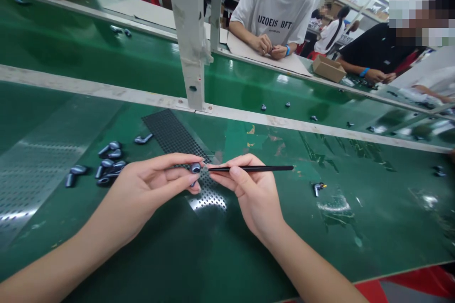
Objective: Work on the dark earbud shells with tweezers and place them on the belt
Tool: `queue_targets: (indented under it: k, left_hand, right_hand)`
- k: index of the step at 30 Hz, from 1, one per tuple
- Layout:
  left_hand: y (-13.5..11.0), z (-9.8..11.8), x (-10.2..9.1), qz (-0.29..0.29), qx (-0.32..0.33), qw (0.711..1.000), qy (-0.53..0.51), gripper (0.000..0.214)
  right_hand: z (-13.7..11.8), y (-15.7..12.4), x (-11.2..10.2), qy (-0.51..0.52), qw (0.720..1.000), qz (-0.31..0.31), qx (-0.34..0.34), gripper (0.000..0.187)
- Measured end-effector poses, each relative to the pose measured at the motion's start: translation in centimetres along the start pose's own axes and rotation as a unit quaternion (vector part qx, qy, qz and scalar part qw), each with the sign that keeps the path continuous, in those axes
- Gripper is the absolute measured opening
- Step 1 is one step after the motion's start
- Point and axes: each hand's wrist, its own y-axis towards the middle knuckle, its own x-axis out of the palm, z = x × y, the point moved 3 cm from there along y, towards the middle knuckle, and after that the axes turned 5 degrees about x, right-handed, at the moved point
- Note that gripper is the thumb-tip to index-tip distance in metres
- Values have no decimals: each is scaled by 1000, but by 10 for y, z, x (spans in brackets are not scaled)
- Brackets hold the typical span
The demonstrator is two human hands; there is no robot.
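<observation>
My left hand [156, 182] pinches a glossy dark blue earbud [195, 167] between its fingertips, with part of the stem showing below them. In my right hand [249, 187] is a pair of slim black tweezers [270, 168], held like a pen. Their thin, pale tip points left and reaches the side of the earbud; whether it touches I cannot tell. Beneath both hands lies a dark perforated sheet [176, 132], its holes running in rows. Left of my left hand is a loose group of several more earbuds [108, 163].
One earbud with a yellowish tip [317, 188] lies to the right on the green tabletop [256, 251]. Beyond a pale rail [149, 95], more earbuds [263, 107] are scattered on a green strip. A white metal post [188, 33] rises there. Co-workers [273, 14] sit opposite, near a small cardboard box [327, 68].
</observation>
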Motion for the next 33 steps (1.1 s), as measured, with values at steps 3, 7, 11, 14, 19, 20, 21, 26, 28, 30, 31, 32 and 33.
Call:
queue_targets:
  k: [3, 7, 11, 14, 19, 20, 21, 26, 28, 30, 31, 32, 33]
  left_hand:
    - [-1, -2, -2, -2, -2, 1000, 1, 24]
    - [-4, -4, -3, -3, -5, 1000, 6, 22]
    - [-7, -3, 1, -9, -4, 999, 31, 20]
    - [0, 5, -6, 3, 47, 988, 148, 18]
    - [30, 5, -66, -19, 98, 852, 514, 46]
    - [36, -1, -85, -30, 81, 826, 557, 51]
    - [40, -8, -103, -58, 63, 807, 584, 54]
    - [57, -29, -144, -111, 92, 788, 599, 55]
    - [74, -27, -124, -111, 111, 817, 555, 51]
    - [103, -24, -84, -127, 128, 853, 489, 46]
    - [121, -22, -61, -141, 143, 864, 462, 45]
    - [141, -21, -36, -154, 162, 867, 445, 45]
    - [162, -21, -12, -165, 180, 868, 432, 46]
  right_hand:
    - [0, -2, 1, -18, 1000, -9, -19, 18]
    - [2, -4, 2, -24, 999, -11, -44, 17]
    - [2, -6, 5, -19, 998, -17, -52, 17]
    - [1, -4, 2, -32, 998, 9, -60, 21]
    - [-2, 10, -16, -50, 993, 82, -73, 30]
    - [-3, 14, -20, -43, 992, 93, -71, 34]
    - [-3, 19, -25, -31, 992, 103, -69, 37]
    - [-14, 41, -51, 41, 984, 148, -87, 40]
    - [-23, 48, -63, 57, 979, 164, -103, 36]
    - [-33, 56, -74, 69, 975, 177, -117, 32]
    - [-37, 59, -80, 75, 973, 183, -123, 31]
    - [-41, 62, -86, 81, 970, 189, -127, 29]
    - [-44, 65, -91, 87, 968, 195, -131, 28]
